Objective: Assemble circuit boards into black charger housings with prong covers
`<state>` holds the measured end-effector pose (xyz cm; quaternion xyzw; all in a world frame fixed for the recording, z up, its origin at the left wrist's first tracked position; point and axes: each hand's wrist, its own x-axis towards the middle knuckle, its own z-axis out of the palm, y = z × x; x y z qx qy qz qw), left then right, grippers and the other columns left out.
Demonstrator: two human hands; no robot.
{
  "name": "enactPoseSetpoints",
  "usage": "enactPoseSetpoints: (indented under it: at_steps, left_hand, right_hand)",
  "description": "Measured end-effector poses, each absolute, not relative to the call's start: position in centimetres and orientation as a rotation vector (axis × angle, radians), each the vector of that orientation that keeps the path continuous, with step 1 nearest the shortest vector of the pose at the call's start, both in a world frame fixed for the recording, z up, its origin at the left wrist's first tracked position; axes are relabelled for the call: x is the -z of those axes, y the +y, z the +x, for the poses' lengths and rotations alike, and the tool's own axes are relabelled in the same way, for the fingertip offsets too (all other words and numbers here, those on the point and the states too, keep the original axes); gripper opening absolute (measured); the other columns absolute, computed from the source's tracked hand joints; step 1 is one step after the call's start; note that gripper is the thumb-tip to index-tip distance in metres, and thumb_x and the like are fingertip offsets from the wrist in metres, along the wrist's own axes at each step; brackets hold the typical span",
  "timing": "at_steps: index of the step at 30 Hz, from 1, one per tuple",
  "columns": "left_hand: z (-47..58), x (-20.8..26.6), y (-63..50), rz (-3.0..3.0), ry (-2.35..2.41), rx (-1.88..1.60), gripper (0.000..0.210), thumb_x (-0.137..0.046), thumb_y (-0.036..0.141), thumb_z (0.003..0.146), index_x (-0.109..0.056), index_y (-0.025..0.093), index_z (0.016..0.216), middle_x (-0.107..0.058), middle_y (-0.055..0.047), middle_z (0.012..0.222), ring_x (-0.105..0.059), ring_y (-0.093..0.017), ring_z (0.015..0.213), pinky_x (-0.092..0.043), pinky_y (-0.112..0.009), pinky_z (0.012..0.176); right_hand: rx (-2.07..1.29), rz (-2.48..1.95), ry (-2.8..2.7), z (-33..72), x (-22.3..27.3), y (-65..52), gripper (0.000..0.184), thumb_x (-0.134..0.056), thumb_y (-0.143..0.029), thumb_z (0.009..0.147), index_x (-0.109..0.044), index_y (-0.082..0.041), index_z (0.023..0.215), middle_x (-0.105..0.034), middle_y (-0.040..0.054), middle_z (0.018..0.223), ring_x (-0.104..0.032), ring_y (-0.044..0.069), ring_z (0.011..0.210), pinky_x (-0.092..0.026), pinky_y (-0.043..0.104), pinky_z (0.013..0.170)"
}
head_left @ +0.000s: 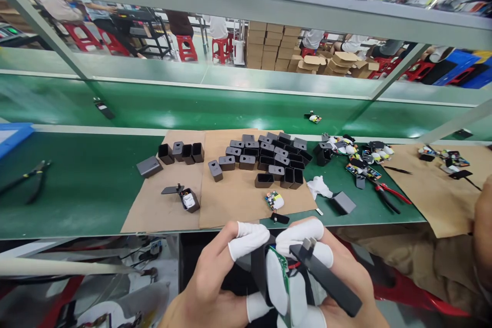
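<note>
Close in front of me, my left hand (215,279), with white finger cots, grips a black plastic housing (260,272). My right hand (348,274), also in finger cots, holds a green circuit board (285,265) with white padding on its parts (277,284), beside the housing. How far the board sits inside the housing I cannot tell. A black end cover (330,284) with prongs sticks out over my right fingers, and a red wire shows near the board. Just beyond my hands lies another circuit board (274,200) with a black cover (280,218).
Several black housings (267,163) stand on brown cardboard (226,205). Left are a partly filled housing (189,200) and pliers (33,182). Right are board assemblies (365,169), red-handled pliers (388,197), crumpled white material (319,187) and another person's arm (483,220). A green belt (215,107) runs behind.
</note>
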<state>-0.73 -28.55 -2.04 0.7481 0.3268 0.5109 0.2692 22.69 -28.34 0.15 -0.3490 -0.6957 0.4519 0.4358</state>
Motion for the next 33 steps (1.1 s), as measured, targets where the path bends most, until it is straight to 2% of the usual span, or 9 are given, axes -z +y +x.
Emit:
enactPoseSetpoints:
  at_steps: [5, 8, 13, 18, 25, 30, 33]
  left_hand:
    - [-0.9, 2.0, -28.6, 2.022, 0.889, -1.379, 0.064, -0.092, 0.017, 0.087, -0.065, 0.017, 0.144, -0.073, -0.011, 0.115, -0.077, -0.022, 0.103, -0.069, -0.029, 0.088]
    - [-1.0, 2.1, -28.7, 2.022, 0.897, -1.376, 0.064, -0.092, 0.016, 0.087, -0.065, 0.017, 0.145, -0.074, -0.011, 0.116, -0.077, -0.023, 0.104, -0.069, -0.030, 0.089]
    - [-1.1, 2.3, -28.8, 2.010, 0.898, -1.382, 0.065, -0.093, 0.017, 0.086, -0.065, 0.017, 0.145, -0.074, -0.011, 0.118, -0.078, -0.022, 0.106, -0.068, -0.028, 0.092]
    - [-1.2, 2.4, -28.9, 2.027, 0.901, -1.388, 0.065, -0.092, 0.016, 0.086, -0.065, 0.016, 0.145, -0.073, -0.010, 0.117, -0.077, -0.020, 0.105, -0.067, -0.025, 0.093]
    - [-1.3, 2.5, -28.8, 2.023, 0.913, -1.391, 0.063, -0.093, 0.017, 0.086, -0.067, 0.017, 0.143, -0.074, -0.011, 0.115, -0.078, -0.022, 0.104, -0.068, -0.027, 0.092]
    - [-1.3, 3.1, -28.8, 1.988, 0.901, -1.389, 0.064, -0.094, 0.020, 0.086, -0.067, 0.019, 0.143, -0.075, -0.010, 0.115, -0.078, -0.021, 0.103, -0.068, -0.026, 0.091]
    - [-1.3, 3.2, -28.8, 1.983, 0.893, -1.387, 0.066, -0.095, 0.018, 0.085, -0.067, 0.019, 0.144, -0.075, -0.010, 0.115, -0.078, -0.020, 0.102, -0.067, -0.025, 0.091]
  right_hand:
    - [-1.072, -0.871, -1.793, 22.6, -0.1, -28.2, 0.045, -0.101, -0.039, 0.081, -0.082, -0.034, 0.122, -0.074, 0.0114, 0.111, -0.073, 0.031, 0.096, -0.069, 0.040, 0.079]
    - [-1.060, -0.848, -1.817, 22.6, -0.2, -28.1, 0.046, -0.099, -0.038, 0.084, -0.081, -0.034, 0.126, -0.075, 0.0126, 0.115, -0.075, 0.033, 0.104, -0.069, 0.041, 0.081]
    - [-1.039, -0.829, -1.843, 22.5, -0.7, -28.0, 0.043, -0.098, -0.033, 0.085, -0.081, -0.029, 0.124, -0.076, 0.0126, 0.117, -0.077, 0.031, 0.104, -0.069, 0.035, 0.082]
    - [-1.056, -0.822, -1.814, 22.3, -0.9, -28.1, 0.038, -0.098, -0.030, 0.085, -0.082, -0.027, 0.120, -0.076, 0.0116, 0.114, -0.075, 0.026, 0.093, -0.068, 0.032, 0.078]
    - [-1.112, -0.843, -1.811, 22.2, -0.4, -28.3, 0.046, -0.097, -0.024, 0.087, -0.078, -0.029, 0.128, -0.072, 0.0106, 0.118, -0.073, 0.024, 0.094, -0.068, 0.032, 0.081]
    - [-0.955, -0.818, -1.857, 21.7, -0.6, -27.9, 0.032, -0.096, -0.027, 0.088, -0.078, -0.026, 0.115, -0.069, 0.0069, 0.107, -0.071, 0.021, 0.091, -0.066, 0.028, 0.079]
    - [-0.919, -0.832, -1.858, 21.5, -0.4, -27.6, 0.032, -0.097, -0.028, 0.087, -0.077, -0.025, 0.112, -0.068, 0.0077, 0.109, -0.072, 0.022, 0.092, -0.066, 0.029, 0.079]
